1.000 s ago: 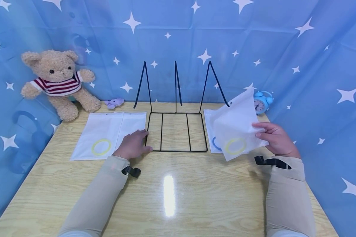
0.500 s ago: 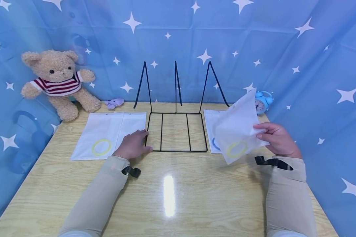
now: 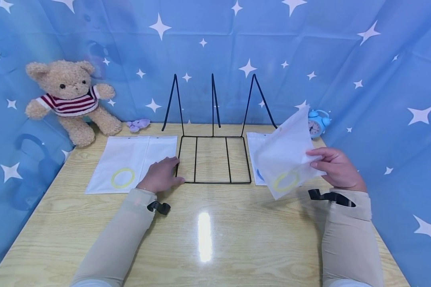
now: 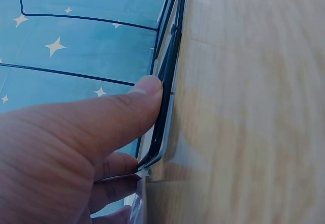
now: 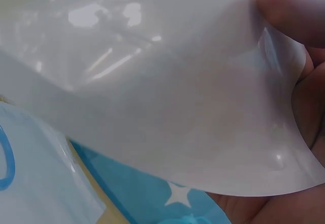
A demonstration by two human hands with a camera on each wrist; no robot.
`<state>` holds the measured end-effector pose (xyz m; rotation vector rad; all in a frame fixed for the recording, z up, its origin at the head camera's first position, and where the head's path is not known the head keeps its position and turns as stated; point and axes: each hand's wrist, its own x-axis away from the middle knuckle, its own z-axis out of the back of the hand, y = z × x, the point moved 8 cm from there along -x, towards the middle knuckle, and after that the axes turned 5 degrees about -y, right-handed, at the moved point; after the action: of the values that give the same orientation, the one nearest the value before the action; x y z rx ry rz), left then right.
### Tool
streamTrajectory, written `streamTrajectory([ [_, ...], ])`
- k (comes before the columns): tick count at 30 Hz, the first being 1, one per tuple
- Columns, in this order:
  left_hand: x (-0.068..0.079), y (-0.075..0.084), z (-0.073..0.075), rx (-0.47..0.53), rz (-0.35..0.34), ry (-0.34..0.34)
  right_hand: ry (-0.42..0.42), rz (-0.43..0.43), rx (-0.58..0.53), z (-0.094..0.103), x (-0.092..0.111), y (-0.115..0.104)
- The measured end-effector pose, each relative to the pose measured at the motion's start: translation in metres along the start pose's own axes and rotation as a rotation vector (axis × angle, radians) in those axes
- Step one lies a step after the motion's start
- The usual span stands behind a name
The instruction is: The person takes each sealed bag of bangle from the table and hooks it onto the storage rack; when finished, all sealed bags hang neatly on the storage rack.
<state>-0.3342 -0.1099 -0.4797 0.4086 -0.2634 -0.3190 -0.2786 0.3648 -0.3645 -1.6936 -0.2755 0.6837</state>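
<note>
A black wire rack (image 3: 212, 183) with three upright bent arms stands mid-table. My left hand (image 3: 160, 175) holds its front left corner; in the left wrist view the thumb (image 4: 148, 87) lies against the wire and the other fingers curl beside it. My right hand (image 3: 339, 169) pinches the right edge of a white plastic bag (image 3: 289, 149) marked with a yellow ring, lifted and tilted. Under it lies another white bag (image 3: 253, 159) with a blue ring, partly covered. Close up, the right wrist view has the held bag (image 5: 152, 97) bending between thumb and fingers.
Left of the rack lie white bags (image 3: 125, 155), one with a yellow ring, partly behind my left hand. A teddy bear (image 3: 72, 99) and a small purple toy (image 3: 138, 125) sit at the back left. A blue alarm clock (image 3: 317, 123) stands behind the held bag.
The held bag has swung slightly, its lower corner shifting a little down and to the right, and my right hand has moved marginally right. My left hand and the rack have stayed put.
</note>
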Motion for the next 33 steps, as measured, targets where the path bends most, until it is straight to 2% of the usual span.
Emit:
streamTrajectory([
  [11, -0.0002, -0.0013, -0.0005, 0.000, 0.001, 0.004, -0.033, -0.004, 0.005, -0.0054, -0.0038, -0.0039],
  [24, 0.0006, -0.0003, 0.0009, -0.006, 0.002, 0.001, -0.015, 0.016, 0.045, -0.0069, -0.0048, -0.0044],
  [33, 0.0009, -0.0002, 0.0011, -0.008, -0.003, 0.003, 0.008, -0.001, 0.065, -0.0077, -0.0055, -0.0042],
])
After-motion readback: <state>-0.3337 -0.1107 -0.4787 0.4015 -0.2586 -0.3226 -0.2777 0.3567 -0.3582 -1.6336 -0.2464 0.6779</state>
